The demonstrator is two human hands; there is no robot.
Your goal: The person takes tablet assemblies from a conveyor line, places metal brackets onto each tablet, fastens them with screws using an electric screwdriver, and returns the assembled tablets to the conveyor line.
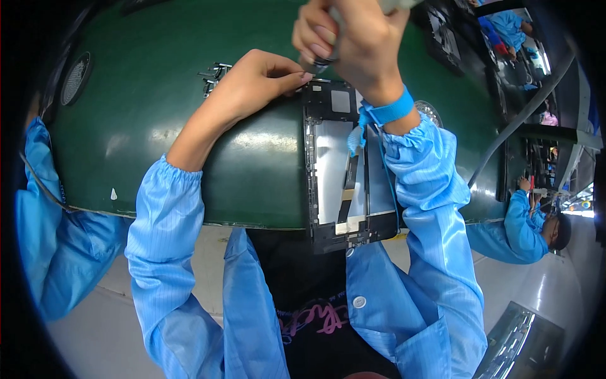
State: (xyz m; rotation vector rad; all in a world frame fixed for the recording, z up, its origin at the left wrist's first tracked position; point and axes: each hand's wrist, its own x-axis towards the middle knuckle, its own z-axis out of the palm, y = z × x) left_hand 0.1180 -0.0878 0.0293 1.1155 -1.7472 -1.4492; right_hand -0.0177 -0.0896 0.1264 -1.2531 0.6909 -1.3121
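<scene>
An opened tablet housing point(310, 170) with a black frame and silver inner panels lies lengthwise in front of me, its near end reaching over the table's front edge. At its far left corner is my left hand point(259, 85), thumb and forefinger pinched together. What they hold is hidden. My right hand point(360, 47) is wrapped round a pale grey tool point(394, 5) that looks like an electric screwdriver. Its dark tip end points down at the housing's far edge, close to my left fingertips. A blue wrist strap point(391, 112) is on my right wrist, with its cord hanging over the housing.
Several small black and silver metal parts point(214, 77) lie on the green table point(145, 126) beyond my left wrist. Round perforated discs point(76, 78) are set in the tabletop. A person in blue point(69, 234) is close at my left; another person point(527, 227) works at the right.
</scene>
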